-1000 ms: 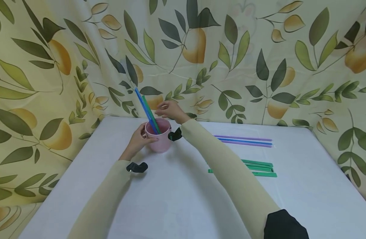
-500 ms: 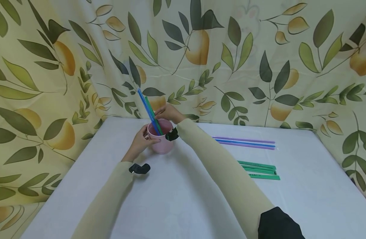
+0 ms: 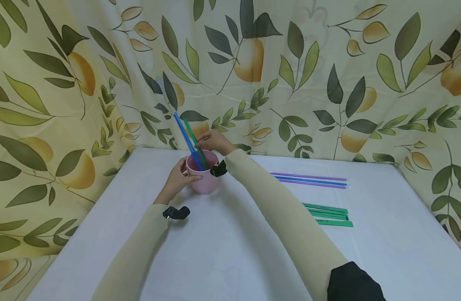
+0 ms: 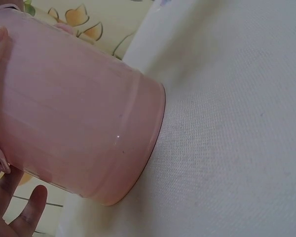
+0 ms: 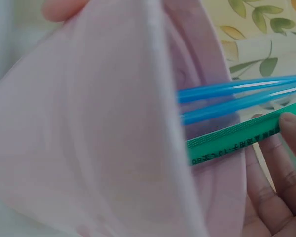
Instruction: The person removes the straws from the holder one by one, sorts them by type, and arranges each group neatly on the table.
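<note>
A pink cup [image 3: 204,182] with a handle stands upright on the white table. My left hand [image 3: 176,180] grips the cup from its left side, thumb across the front; in the left wrist view a thumb and fingers [image 4: 33,210] show at its wall and handle. Two blue straws [image 5: 227,101] lean leftward out of the cup. Beside them is a flat green strip [image 5: 237,132] with printed lettering, its lower end inside the cup. My right hand [image 3: 216,141] pinches this strip above the rim, thumb on its printed face. The cup's inner bottom is hidden.
Right of the cup, purple and blue straws [image 3: 309,179] lie side by side. Nearer to me lie several green strips [image 3: 330,215], partly covered by the right sleeve [image 3: 279,209]. A fruit-patterned curtain [image 3: 230,83] hangs behind the table.
My right hand has come from beside the green strip to pinch it. The strip now leans slightly farther from the blue straws. My left hand keeps its grip; the head view has shifted a little.
</note>
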Demonstrator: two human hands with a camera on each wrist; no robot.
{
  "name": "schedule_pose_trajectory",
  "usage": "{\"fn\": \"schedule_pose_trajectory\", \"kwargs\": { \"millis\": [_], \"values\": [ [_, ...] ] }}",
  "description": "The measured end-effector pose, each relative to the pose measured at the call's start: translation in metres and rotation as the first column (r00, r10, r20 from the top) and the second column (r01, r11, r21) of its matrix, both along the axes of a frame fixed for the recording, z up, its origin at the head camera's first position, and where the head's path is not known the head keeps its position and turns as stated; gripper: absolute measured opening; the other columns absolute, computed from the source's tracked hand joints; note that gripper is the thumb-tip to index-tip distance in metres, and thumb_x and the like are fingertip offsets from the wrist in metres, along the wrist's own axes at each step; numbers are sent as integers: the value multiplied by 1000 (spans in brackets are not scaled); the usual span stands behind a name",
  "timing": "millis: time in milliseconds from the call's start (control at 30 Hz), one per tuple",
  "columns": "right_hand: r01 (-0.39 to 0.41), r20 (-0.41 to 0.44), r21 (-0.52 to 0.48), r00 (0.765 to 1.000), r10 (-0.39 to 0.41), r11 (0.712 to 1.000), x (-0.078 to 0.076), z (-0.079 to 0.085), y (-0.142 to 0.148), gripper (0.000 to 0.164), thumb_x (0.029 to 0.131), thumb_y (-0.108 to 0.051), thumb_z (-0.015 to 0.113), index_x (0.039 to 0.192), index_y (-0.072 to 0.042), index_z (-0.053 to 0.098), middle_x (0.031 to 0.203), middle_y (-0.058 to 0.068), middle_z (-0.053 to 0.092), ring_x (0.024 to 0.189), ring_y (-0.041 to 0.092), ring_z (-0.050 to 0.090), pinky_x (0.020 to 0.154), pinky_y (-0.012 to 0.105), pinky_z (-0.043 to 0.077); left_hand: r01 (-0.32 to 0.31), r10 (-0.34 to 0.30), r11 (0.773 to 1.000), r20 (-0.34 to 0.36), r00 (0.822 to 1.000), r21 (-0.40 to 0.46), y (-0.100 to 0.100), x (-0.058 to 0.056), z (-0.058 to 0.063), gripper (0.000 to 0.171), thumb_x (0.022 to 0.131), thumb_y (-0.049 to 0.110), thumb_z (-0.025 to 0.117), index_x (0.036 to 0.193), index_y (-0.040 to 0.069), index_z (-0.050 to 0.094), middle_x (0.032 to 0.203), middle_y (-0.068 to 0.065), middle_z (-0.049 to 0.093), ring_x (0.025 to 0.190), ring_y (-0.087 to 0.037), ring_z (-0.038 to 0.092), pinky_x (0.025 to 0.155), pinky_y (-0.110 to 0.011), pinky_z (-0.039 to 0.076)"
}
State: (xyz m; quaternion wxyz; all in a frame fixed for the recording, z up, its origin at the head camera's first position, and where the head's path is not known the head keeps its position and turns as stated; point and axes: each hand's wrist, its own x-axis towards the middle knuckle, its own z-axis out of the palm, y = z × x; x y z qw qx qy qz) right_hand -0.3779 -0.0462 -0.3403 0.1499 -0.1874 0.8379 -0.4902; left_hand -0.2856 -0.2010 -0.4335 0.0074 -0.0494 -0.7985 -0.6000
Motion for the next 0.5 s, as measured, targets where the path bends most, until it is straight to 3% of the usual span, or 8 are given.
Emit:
{"fn": "schedule_pose_trajectory", "kwargs": {
  "millis": [100, 267, 500],
  "values": [
    [12, 87, -92, 996, -4, 996, -2, 2, 2, 25, 89, -9, 64, 112, 1, 63, 115, 18, 66, 97, 24, 67, 84, 30, 57, -5, 5, 1000, -8, 1000, -6, 0, 0, 0, 77, 79, 16, 76, 143, 11, 33, 145, -13, 41, 137, -30, 37, 113, -48, 33],
    [40, 182, -279, 983, 12, 960, -3, 6, 6, 29, 91, -4, 58, 118, 6, 57, 123, 26, 60, 109, 33, 62, 94, 40, 53, -14, 14, 1000, -3, 1000, -13, 1, 0, 1, 78, 78, 17, 76, 143, 11, 33, 145, -13, 41, 136, -30, 37, 113, -48, 34],
    [101, 196, -414, 980, -20, 904, -5, 12, 11, 28, 92, -5, 57, 118, 3, 59, 124, 28, 58, 87, 19, 66, 93, 42, 53, -7, 7, 1000, 4, 1000, -10, 0, 2, 1, 81, 78, 19, 77, 144, 12, 31, 146, -12, 41, 137, -28, 36, 112, -47, 35]
  ]
}}
